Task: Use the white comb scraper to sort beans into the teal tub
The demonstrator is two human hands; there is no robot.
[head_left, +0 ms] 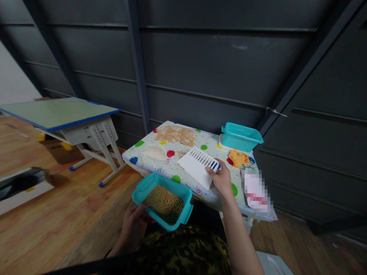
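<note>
My left hand (137,219) grips the near left rim of a teal plastic container (187,196), held over my lap at the table's front edge. Inside it lies a heap of small round yellow-green beans (166,202). In my right hand (220,176) is a flat white slotted board (197,168), thumb on top, with a row of slots along its far side. The board rests on or just above the patterned tablecloth (186,183). Beyond it spreads a patch of tan grains (176,134), with a pale powdery heap (155,152) nearer the left.
A second teal container (242,136) stands at the table's back right, in front of a dark panelled wall. Near it lies a crumpled orange cloth (238,157). A blurred-out packet (256,193) is at the right edge. Another desk (60,110) stands at left.
</note>
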